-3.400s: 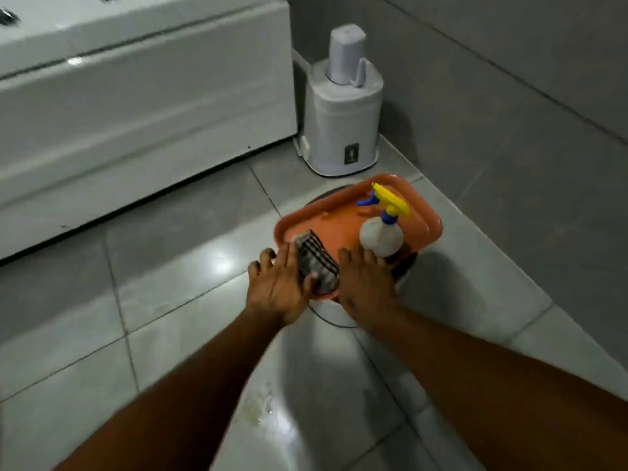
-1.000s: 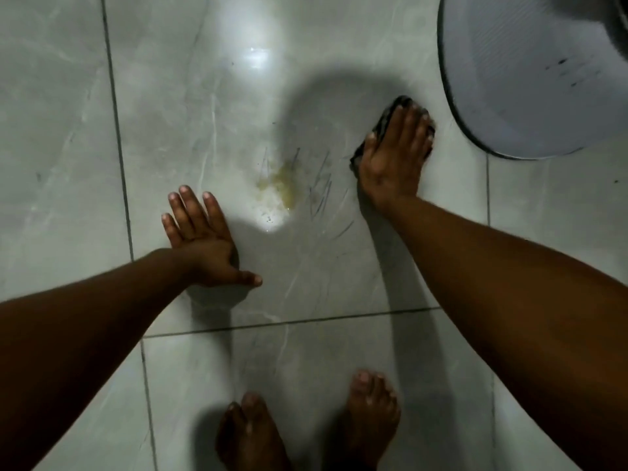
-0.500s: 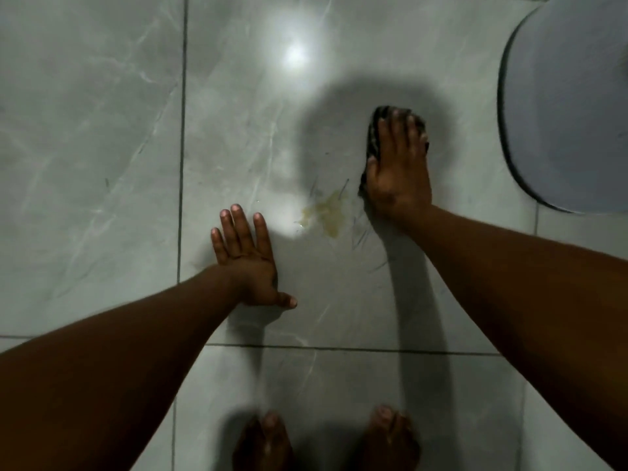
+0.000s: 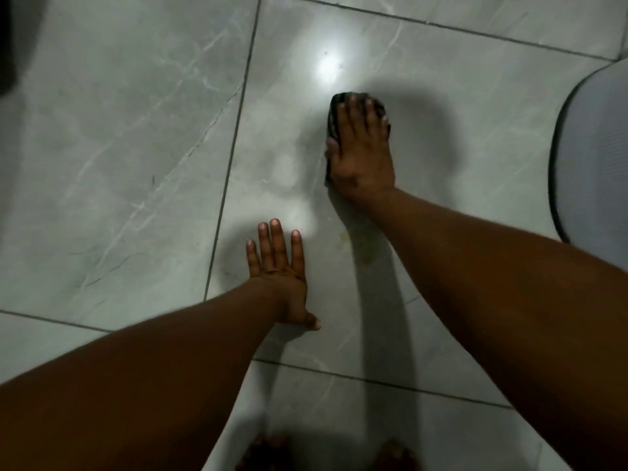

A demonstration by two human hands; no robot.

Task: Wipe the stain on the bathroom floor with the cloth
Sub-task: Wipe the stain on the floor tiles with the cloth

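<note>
The wipe looks barely begun: the right hand (image 4: 362, 154) presses the cloth (image 4: 334, 113) flat under spread fingers on the far floor (image 4: 136, 130), while the faint yellowish stain (image 4: 363, 248) remains nearer, seemingly unwiped, left hand (image 4: 282, 277) open, bracing.

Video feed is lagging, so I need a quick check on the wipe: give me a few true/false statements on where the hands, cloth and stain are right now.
1. The right hand presses the cloth flat on the floor. True.
2. The cloth covers the stain. False: the yellowish stain lies nearer the person, beside the right forearm, apart from the cloth.
3. The left hand holds a spray bottle. False: it is empty, palm down on the tile with fingers spread.
4. Both hands touch the same tile. True.
5. The stain is fully wiped away. False: a faint yellowish patch shows.
</note>
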